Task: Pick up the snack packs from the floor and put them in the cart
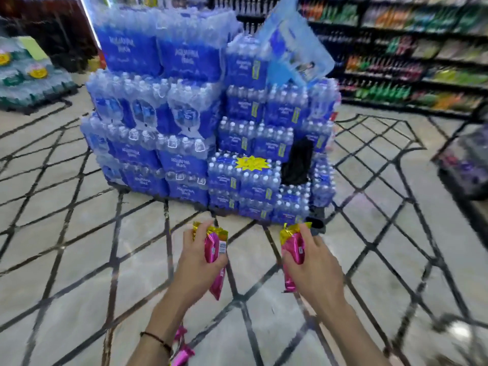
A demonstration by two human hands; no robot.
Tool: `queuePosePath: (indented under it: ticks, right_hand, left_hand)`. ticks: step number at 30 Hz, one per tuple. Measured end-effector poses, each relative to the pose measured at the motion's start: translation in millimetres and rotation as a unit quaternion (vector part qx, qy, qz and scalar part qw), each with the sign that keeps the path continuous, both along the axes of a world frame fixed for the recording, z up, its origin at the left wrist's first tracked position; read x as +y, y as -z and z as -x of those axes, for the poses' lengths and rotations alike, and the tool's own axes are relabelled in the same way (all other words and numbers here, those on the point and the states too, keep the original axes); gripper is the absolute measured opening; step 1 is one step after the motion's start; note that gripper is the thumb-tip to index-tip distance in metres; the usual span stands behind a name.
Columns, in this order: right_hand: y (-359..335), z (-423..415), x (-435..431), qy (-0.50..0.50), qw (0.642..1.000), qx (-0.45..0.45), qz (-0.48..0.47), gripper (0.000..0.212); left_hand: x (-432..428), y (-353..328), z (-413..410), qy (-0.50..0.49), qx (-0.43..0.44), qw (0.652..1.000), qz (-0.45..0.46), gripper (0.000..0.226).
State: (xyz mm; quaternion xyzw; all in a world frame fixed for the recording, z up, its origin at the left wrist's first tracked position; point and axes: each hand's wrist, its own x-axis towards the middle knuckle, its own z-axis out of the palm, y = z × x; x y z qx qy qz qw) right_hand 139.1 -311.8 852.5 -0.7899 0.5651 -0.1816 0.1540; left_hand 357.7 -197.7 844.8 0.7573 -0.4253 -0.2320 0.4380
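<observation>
Carry step: left hand (196, 260) clamped on pink packs (214, 249), right hand (314, 262) on another pack (294, 247). Next: swing twd cart (459, 165), drop in.

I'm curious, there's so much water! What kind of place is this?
Most likely a supermarket: a big stack of bottled water packs, long shelves of drinks, and a shopping cart at the right.

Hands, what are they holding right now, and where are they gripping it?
Both hold pink snack packs around the middle: left hand on its packs, right hand on its pack.
</observation>
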Motion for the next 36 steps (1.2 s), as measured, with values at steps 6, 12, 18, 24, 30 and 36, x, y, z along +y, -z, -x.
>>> queuePosePath:
  ticks: [6,12,18,24,30,36]
  right_hand:
    - [-2.9,156.3,0.4,0.145,0.989,-0.005,0.003,0.067]
    - [-10.9,348.1,29.2,0.304,0.952,-0.014,0.004,0.069]
    - [-9.3,502.8,63.8,0.422,0.906,-0.015,-0.013,0.074]
    - [5.2,602.0,80.5,0.486,0.872,-0.013,-0.054,0.077]
    - [31.9,660.3,66.6,0.536,0.838,-0.022,-0.101,0.079]
    - [53.9,742.5,-9.3,0.562,0.818,-0.012,-0.124,0.077]
  left_hand:
    - [-75.7,5.2,128.9,0.150,-0.003,0.989,0.009,0.075]
    - [-127.7,2.8,329.4,0.339,0.000,0.941,0.008,0.074]
    - [-131.7,-5.1,513.6,0.476,0.025,0.879,-0.014,0.073]
    - [-143.9,8.7,635.4,0.547,0.050,0.834,-0.058,0.081]
    - [-188.9,30.8,717.7,0.586,0.037,0.803,-0.103,0.086]
    - [-280.5,48.4,814.4,0.625,0.045,0.777,-0.068,0.097]
